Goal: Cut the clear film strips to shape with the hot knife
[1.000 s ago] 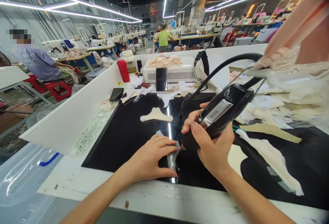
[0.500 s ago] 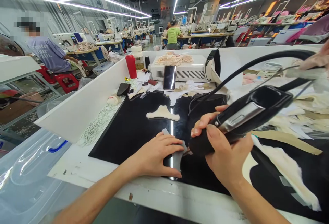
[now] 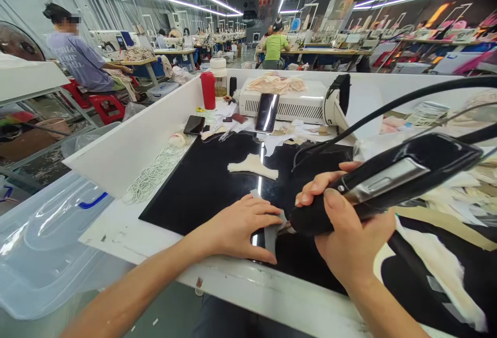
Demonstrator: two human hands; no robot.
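Note:
My right hand (image 3: 347, 229) is wrapped round a black handheld tool (image 3: 388, 177) with a silver panel and a thick black cable. The tool's dark nose points down-left at a small grey fabric piece (image 3: 271, 232) on the glossy black work surface (image 3: 202, 182). My left hand (image 3: 238, 226) lies flat, fingers stretched out, pressing that grey piece down beside the tool's tip. A cream fabric cutout (image 3: 253, 166) lies further back on the black surface.
A white box-shaped machine (image 3: 287, 105) with pale fabric on top stands at the back, a phone (image 3: 266, 112) leaning on it. A red bottle (image 3: 208, 90), another phone (image 3: 194, 124) and white elastic loops (image 3: 153, 172) sit left. Cream fabric pieces (image 3: 442, 270) lie right. People sit at far tables.
The view has swung to the right and closer. Both hands keep their places on the grey piece, and the tool stays in my right hand with its nose at the fabric.

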